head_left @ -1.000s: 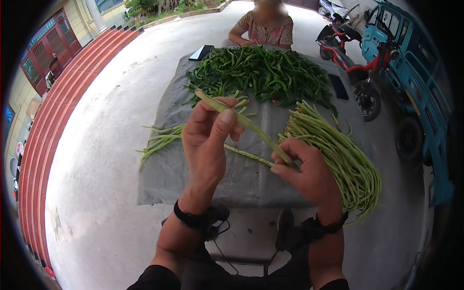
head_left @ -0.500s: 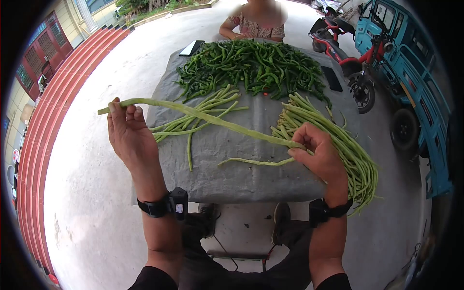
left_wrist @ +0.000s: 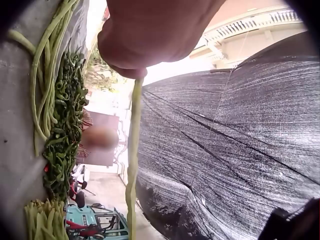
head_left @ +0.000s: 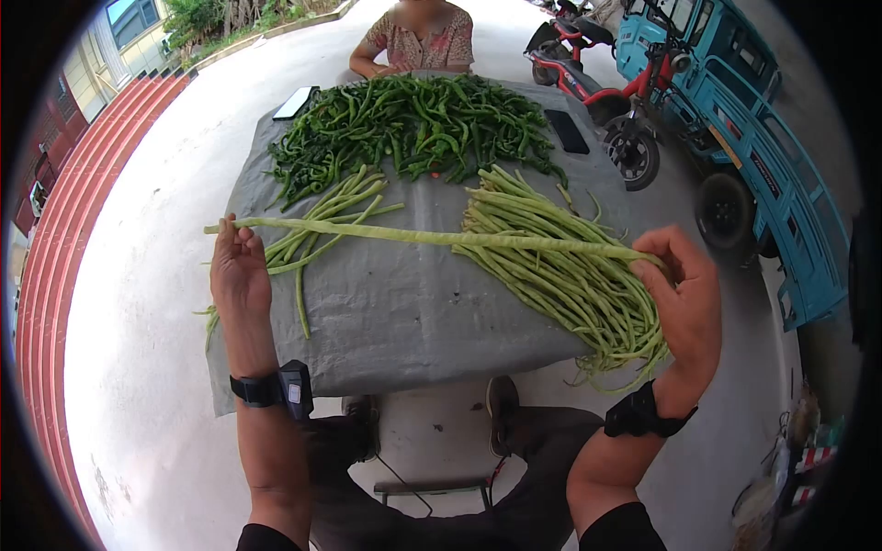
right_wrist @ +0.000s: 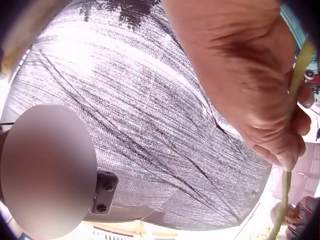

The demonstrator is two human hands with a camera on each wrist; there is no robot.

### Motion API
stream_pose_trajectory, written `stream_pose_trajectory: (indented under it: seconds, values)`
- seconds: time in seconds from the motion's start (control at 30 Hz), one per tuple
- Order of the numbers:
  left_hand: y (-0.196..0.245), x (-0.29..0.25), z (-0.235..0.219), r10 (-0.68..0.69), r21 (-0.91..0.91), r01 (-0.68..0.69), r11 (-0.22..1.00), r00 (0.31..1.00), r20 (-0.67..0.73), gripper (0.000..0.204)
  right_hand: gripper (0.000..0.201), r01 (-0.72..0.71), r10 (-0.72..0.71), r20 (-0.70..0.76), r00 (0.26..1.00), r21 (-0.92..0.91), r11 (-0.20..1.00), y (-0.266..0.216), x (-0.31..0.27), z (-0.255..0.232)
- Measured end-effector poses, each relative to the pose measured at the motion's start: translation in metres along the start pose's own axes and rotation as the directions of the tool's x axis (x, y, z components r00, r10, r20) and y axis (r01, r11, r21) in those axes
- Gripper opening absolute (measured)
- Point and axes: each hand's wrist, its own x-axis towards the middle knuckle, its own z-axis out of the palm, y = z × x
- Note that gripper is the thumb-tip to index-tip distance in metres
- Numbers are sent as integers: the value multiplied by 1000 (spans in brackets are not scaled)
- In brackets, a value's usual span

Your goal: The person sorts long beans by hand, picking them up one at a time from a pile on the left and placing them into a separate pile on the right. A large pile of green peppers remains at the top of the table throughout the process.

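Observation:
A long green bean (head_left: 413,236) stretches nearly level above the table between my two hands. My left hand (head_left: 243,275) pinches it near its left end, and a short tip sticks out past the fingers. The other end is pinched by my right hand (head_left: 684,294), thumb against fingers. In the left wrist view the bean (left_wrist: 132,160) runs down from the fingers; in the right wrist view it (right_wrist: 285,195) passes along the fingertips. Under its right half lies a big bundle of long beans (head_left: 560,262). A smaller loose pile of long beans (head_left: 335,207) lies nearer my left hand.
A heap of green peppers (head_left: 413,124) covers the far side of the grey cloth (head_left: 395,331). Phones lie at its left (head_left: 296,103) and right (head_left: 567,131). A person (head_left: 418,41) sits opposite. A red scooter (head_left: 588,87) and a blue three-wheeler (head_left: 735,138) stand at right.
My hands have spread apart, the left outward and the right outward and up, drawing the bean straight. The thin strand below my right hand no longer shows there. The head view has shifted right.

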Motion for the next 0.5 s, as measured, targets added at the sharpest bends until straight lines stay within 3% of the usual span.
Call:
stream_pose_trajectory:
  seconds: [0.13,0.3,0.43,0.5]
  values:
    - [-22,-21,34,-112,123,102,987,991,72,31,11,-55,3,-235,972,-213,976,5,-10,-27]
    - [-68,-36,66,-278,236,233,944,944,179,26,13,-246,91,-477,874,-274,930,47,-16,-63]
    - [-119,-38,106,-421,312,348,884,883,208,17,15,-363,66,-602,796,-388,847,92,-17,-77]
    - [-143,-38,131,-458,435,333,836,861,221,15,15,-419,72,-633,771,-418,806,124,-19,-85]
